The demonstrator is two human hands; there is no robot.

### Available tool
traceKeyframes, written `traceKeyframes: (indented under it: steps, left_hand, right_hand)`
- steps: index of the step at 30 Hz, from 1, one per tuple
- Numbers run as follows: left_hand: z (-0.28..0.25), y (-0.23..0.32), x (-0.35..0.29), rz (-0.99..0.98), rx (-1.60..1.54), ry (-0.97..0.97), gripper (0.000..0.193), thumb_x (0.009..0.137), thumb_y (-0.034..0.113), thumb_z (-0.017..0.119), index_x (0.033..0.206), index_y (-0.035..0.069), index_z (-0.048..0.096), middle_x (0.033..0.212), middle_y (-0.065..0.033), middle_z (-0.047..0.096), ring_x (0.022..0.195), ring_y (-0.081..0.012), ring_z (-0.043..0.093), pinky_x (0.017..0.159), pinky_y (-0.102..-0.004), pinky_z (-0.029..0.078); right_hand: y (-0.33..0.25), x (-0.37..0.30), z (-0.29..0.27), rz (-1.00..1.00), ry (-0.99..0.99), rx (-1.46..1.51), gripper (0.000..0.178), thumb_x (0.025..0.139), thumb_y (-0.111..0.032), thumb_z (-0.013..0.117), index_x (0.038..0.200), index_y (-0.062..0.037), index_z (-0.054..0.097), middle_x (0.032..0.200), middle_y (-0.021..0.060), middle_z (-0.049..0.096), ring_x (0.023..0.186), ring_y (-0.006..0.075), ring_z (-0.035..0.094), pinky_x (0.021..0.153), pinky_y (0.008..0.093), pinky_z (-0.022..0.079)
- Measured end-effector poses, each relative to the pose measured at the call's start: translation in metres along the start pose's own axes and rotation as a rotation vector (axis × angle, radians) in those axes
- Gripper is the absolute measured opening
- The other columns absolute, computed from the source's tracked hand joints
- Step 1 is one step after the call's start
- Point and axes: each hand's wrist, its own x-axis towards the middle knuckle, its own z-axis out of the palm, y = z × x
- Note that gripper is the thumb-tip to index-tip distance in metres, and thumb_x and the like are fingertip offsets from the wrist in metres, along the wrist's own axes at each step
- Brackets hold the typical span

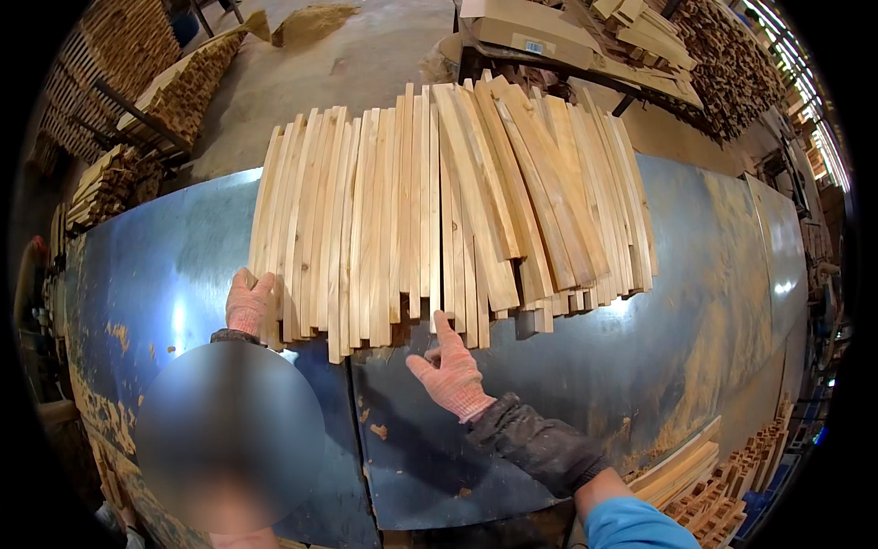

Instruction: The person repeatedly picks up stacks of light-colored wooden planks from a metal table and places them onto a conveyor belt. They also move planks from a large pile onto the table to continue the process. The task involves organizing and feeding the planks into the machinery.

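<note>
A wide row of pale wooden strips (pixel 366 220) lies side by side on a dark metal table (pixel 201 220). Their near ends are uneven. My left hand (pixel 249 300), in a dusty pinkish work glove, rests against the outer left edge of the row, its fingers bent and a little apart. My right hand (pixel 450 373), gloved alike, is open at the near side, thumb spread away. Its outstretched index finger touches the near end of a strip around the middle. Right of centre, several loose strips (pixel 540 183) lie slanted on top of the others.
Sawdust (pixel 709 348) and chips lie on the tabletop. Beyond it stand a cardboard box (pixel 540 32) and stacked wood (pixel 732 78) at the far right, and more wood piles (pixel 183 91) at the far left. Small wooden pieces (pixel 713 503) are stacked at the near right. A blurred round patch covers the lower left.
</note>
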Motion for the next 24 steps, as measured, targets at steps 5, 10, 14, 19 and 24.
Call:
traceKeyframes:
  steps: [5,10,14,19,24]
  left_hand:
    - [0.021,0.035,-0.002,-0.018,-0.136,-0.032,0.065,0.095,0.034,0.080,0.141,-0.004,0.055,0.124,-0.0194,0.072,0.108,-0.0301,0.071,0.093,-0.0439,0.059]
    - [0.024,0.031,-0.004,0.008,0.016,0.106,0.065,0.086,0.037,0.087,0.130,-0.002,0.060,0.121,-0.0222,0.073,0.108,-0.0356,0.073,0.095,-0.0468,0.059]
    - [0.020,0.043,-0.045,-0.009,-0.003,0.111,0.064,0.084,0.032,0.089,0.130,-0.002,0.061,0.120,-0.0220,0.073,0.106,-0.0354,0.074,0.093,-0.0462,0.060]
    - [0.001,-0.015,-0.097,0.005,0.026,0.084,0.064,0.081,0.029,0.091,0.128,-0.002,0.061,0.119,-0.0219,0.073,0.108,-0.0350,0.073,0.096,-0.0456,0.059]
    - [-0.026,-0.083,-0.198,-0.088,-0.147,0.002,0.066,0.079,0.024,0.092,0.130,-0.004,0.060,0.123,-0.0218,0.071,0.113,-0.0338,0.069,0.102,-0.0457,0.055]
  right_hand:
    - [-0.017,0.016,-0.004,0.011,-0.049,-0.234,0.106,0.094,-0.050,0.075,0.172,-0.0043,0.020,0.164,0.0292,0.043,0.153,0.0404,0.043,0.124,0.0452,0.039]
    - [0.000,0.007,0.019,-0.112,0.110,-0.355,0.103,0.093,-0.050,0.077,0.170,-0.0051,0.027,0.146,0.0264,0.052,0.138,0.0431,0.051,0.118,0.0488,0.044]
    - [0.005,-0.004,0.003,-0.124,0.063,-0.290,0.092,0.091,-0.047,0.080,0.166,-0.0100,0.041,0.137,0.0241,0.054,0.129,0.0432,0.055,0.110,0.0512,0.049]
    - [0.025,-0.069,0.009,-0.220,0.019,-0.349,0.079,0.091,-0.044,0.079,0.157,-0.0102,0.053,0.139,0.0298,0.052,0.130,0.0482,0.055,0.111,0.0530,0.049]
    - [0.049,-0.185,0.014,-0.167,-0.162,-0.220,0.074,0.090,-0.044,0.079,0.152,-0.0077,0.060,0.148,0.0330,0.048,0.134,0.0507,0.053,0.113,0.0503,0.048]
